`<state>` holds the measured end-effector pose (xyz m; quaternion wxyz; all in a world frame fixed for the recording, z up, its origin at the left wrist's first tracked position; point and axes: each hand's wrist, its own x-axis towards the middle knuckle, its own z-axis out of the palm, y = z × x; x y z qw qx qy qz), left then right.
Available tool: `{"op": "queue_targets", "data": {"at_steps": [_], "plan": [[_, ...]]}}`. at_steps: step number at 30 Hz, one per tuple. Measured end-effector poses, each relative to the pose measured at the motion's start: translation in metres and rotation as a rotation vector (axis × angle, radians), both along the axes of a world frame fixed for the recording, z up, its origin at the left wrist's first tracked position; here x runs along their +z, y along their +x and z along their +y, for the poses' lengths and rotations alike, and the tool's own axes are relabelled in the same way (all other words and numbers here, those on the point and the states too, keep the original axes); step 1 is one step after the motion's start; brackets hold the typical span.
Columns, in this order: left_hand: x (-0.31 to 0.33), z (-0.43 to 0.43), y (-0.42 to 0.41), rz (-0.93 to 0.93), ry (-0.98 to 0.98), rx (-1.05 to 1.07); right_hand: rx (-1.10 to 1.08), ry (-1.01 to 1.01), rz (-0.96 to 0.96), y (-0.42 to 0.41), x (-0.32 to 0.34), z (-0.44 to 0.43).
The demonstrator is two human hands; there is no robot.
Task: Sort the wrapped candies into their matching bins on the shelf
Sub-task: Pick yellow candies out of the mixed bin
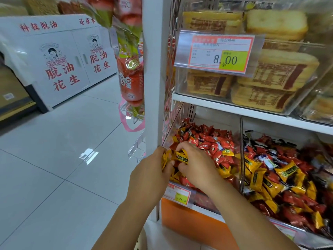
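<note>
**Item 1.** Left hand [150, 171]: 6 o'clock of the view, at the near-left corner of the lower shelf bin. Its fingers are curled round a bunch of yellow foil-wrapped candies [165, 156].

**Item 2.** Right hand [195, 166]: at 3 o'clock of the left hand and touching it. Its fingertips pinch a single yellow wrapped candy with a black label band [181, 158] over the bin's pile. The hands are together, each clamped on candy.

**Item 3.** Clear plastic left bin [173, 121]: 5 o'clock of the view. It holds mostly red wrapped candies [207, 141], with yellow ones along the near edge.

**Item 4.** Clear upright divider [241, 152]: 3 o'clock of the right hand. Beyond it lies a mixed pile of red, yellow and black wrapped candies [281, 174].

**Item 5.** Small price label reading 24.90 [177, 194]: on the bin's front edge, 6 o'clock of the hands.

**Item 6.** White shelf board [225, 104]: 12 o'clock of the bins. It carries clear tubs of yellow-brown packaged slices [277, 74] and a large price label reading 8.00 [219, 53].

**Item 7.** White upright post [155, 69]: 12 o'clock of the left hand. Hanging red-and-green snack packs [131, 78] are at its 9 o'clock.

**Item 8.** White cabinet with red characters [59, 60]: 10 o'clock of the view.

**Item 9.** Grey tiled floor [54, 159]: 8 o'clock of the view.
</note>
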<state>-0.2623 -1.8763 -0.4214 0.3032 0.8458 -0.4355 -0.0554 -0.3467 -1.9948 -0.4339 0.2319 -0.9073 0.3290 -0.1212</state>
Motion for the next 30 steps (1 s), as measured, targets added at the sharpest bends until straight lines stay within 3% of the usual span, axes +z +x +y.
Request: {"op": "queue_targets", "data": {"at_steps": [8,14,19,25,30], "plan": [[-0.005,0.002,0.008,0.006,0.086,-0.023,-0.006,-0.028,0.015,0.000,-0.001,-0.011],[-0.008,-0.009,0.002,0.044,0.141,-0.079,-0.022,0.150,-0.140,-0.034,0.030,-0.018],[-0.009,-0.022,-0.004,-0.072,0.272,-0.103,0.039,0.232,-0.036,-0.063,0.041,-0.015],[-0.009,-0.038,-0.007,-0.255,0.434,-0.081,0.008,0.168,-0.121,-0.067,0.034,-0.006],[-0.007,-0.035,-0.006,-0.168,0.361,-0.048,-0.037,0.224,-0.240,-0.070,0.036,-0.007]]}}
